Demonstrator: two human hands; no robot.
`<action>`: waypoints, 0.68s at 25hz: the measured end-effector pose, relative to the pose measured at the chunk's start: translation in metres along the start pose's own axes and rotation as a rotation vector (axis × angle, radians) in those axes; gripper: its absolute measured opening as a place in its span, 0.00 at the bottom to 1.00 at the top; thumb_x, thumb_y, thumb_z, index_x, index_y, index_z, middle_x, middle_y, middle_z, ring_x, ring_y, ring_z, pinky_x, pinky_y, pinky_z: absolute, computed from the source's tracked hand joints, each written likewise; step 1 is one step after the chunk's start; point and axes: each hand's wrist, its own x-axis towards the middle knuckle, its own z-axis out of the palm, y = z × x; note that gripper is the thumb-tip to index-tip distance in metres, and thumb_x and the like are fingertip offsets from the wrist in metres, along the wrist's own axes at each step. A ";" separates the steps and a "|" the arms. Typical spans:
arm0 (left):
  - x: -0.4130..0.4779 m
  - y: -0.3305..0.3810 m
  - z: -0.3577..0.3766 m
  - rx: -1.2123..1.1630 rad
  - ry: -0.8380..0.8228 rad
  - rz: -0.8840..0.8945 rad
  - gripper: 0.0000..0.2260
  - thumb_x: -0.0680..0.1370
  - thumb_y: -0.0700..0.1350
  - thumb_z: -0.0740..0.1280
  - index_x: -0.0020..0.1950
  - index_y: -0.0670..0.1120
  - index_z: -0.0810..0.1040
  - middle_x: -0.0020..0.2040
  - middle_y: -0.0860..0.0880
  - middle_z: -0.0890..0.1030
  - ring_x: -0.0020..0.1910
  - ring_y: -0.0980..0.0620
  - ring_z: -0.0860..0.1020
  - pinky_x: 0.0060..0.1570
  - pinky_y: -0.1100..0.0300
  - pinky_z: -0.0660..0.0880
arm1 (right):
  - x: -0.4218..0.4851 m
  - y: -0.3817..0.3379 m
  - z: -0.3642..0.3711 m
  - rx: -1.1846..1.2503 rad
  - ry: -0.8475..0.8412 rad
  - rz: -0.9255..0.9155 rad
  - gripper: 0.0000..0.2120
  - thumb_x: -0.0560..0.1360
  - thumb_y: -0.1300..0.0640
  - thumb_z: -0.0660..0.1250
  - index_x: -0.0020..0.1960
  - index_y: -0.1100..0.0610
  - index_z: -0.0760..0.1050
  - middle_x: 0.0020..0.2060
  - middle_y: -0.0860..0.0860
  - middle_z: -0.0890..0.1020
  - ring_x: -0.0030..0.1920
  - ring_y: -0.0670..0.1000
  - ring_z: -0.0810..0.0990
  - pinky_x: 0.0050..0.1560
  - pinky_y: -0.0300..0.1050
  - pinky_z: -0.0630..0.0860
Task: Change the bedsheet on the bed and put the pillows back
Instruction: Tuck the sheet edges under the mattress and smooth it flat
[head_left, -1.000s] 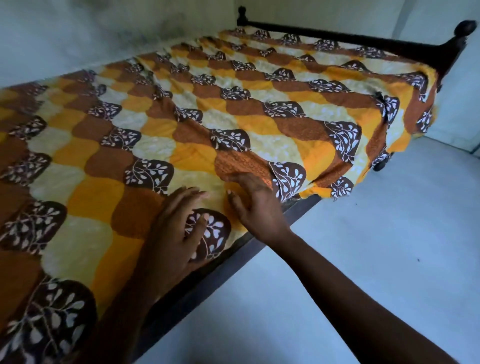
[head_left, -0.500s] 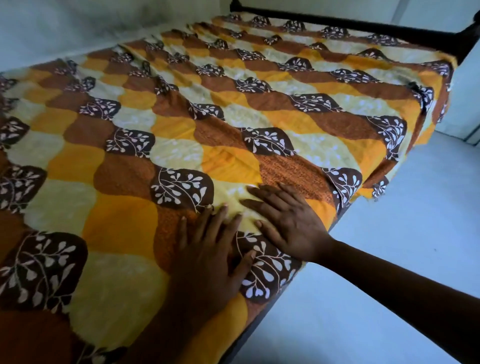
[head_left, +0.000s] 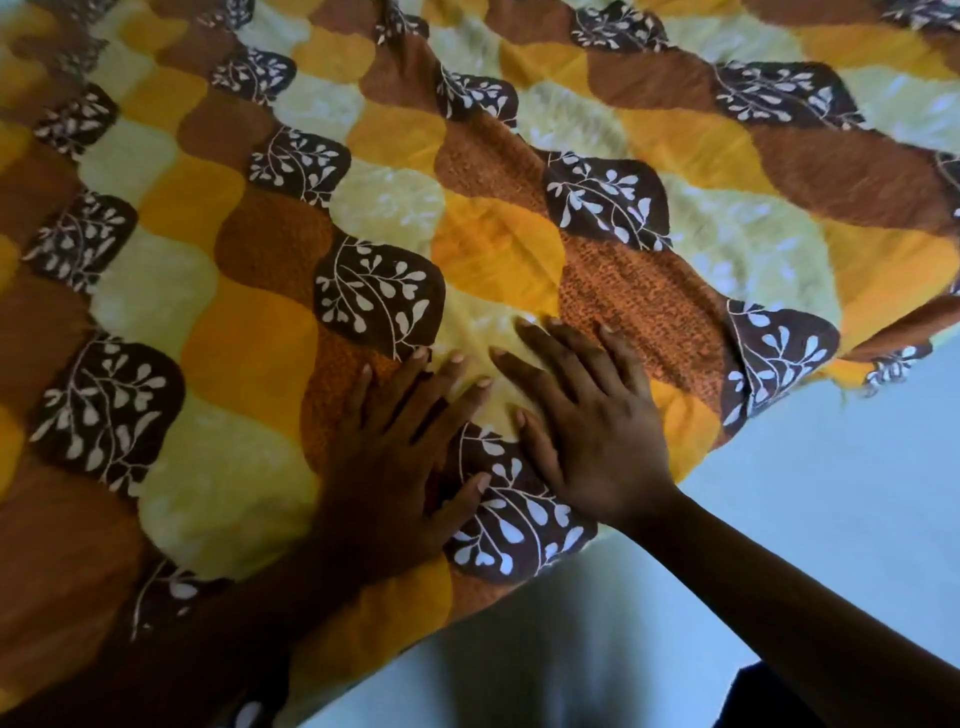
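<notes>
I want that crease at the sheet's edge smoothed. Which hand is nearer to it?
Right. The right hand lies flat on the sheet just left of the crease; the left hand lies flat farther left.

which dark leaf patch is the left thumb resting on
The dark leaf patch at the near edge, between left hand and right hand; no other touches the thumb.

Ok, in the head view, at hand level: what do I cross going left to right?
Patterned bedsheet → left hand, flat on the sheet → right hand, flat beside it → sheet's edge → pale floor.
</notes>
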 end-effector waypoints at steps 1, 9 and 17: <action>0.000 0.001 0.000 -0.001 -0.001 0.008 0.28 0.74 0.61 0.54 0.72 0.52 0.62 0.73 0.47 0.64 0.74 0.45 0.59 0.70 0.39 0.54 | -0.001 0.000 0.001 -0.006 -0.006 0.010 0.22 0.79 0.45 0.49 0.69 0.49 0.69 0.68 0.52 0.71 0.71 0.54 0.66 0.72 0.57 0.55; 0.014 0.015 -0.039 0.000 -0.431 -0.122 0.32 0.72 0.65 0.55 0.74 0.53 0.60 0.75 0.47 0.60 0.74 0.45 0.56 0.69 0.38 0.56 | 0.013 -0.006 -0.047 0.114 -0.470 0.054 0.23 0.78 0.44 0.49 0.66 0.52 0.72 0.66 0.55 0.74 0.67 0.58 0.71 0.67 0.62 0.66; 0.059 0.176 -0.182 -0.913 -0.543 -0.840 0.18 0.79 0.45 0.62 0.68 0.41 0.70 0.64 0.46 0.73 0.64 0.50 0.71 0.62 0.61 0.66 | -0.011 0.065 -0.262 0.641 -0.542 0.676 0.15 0.77 0.60 0.63 0.63 0.56 0.75 0.62 0.56 0.75 0.62 0.55 0.74 0.60 0.43 0.67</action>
